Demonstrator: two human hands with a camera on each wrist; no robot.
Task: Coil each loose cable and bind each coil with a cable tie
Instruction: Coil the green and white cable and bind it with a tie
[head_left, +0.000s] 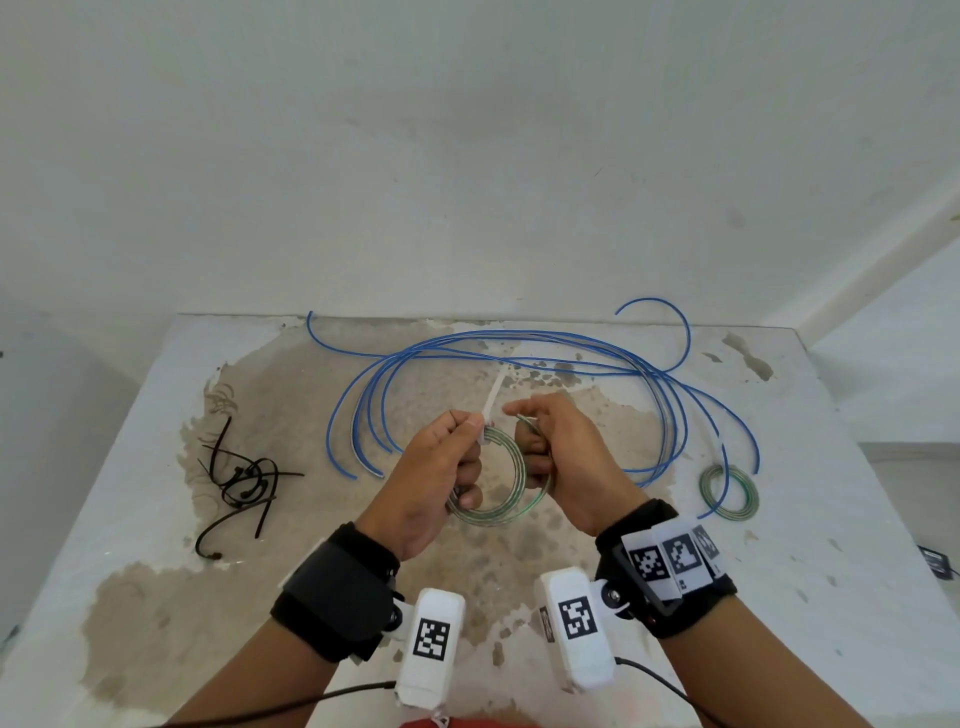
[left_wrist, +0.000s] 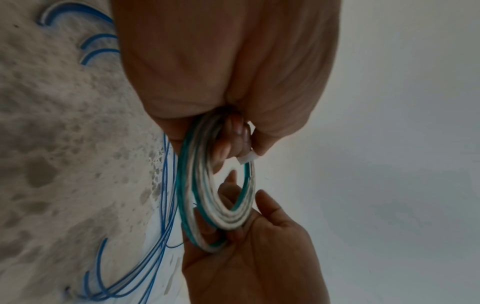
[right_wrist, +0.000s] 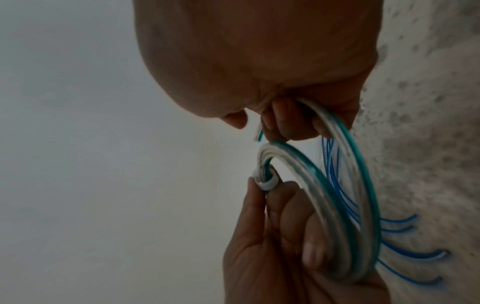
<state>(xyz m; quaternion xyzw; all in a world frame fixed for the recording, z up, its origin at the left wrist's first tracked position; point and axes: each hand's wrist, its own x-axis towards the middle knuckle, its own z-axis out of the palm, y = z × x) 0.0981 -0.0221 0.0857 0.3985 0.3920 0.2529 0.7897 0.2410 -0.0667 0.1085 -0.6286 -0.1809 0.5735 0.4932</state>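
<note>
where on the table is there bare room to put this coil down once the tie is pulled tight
Free patches: the near left of the table, this side of the black cable ties; and the near right, below the small tied coil. The middle and far half are crowded by the loose blue cable. Both hands hold the green-and-clear coil above the middle.

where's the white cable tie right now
In the head view the white cable tie is centre, looped round the green-and-clear coil, its tail pinched by the left hand; the right hand grips the coil's other side.

Green-and-clear striped coil (head_left: 493, 488), white tie (head_left: 492, 397), blue cable (head_left: 519, 348), black ties (head_left: 241, 480), mottled grey-brown table (head_left: 156, 597).
</note>
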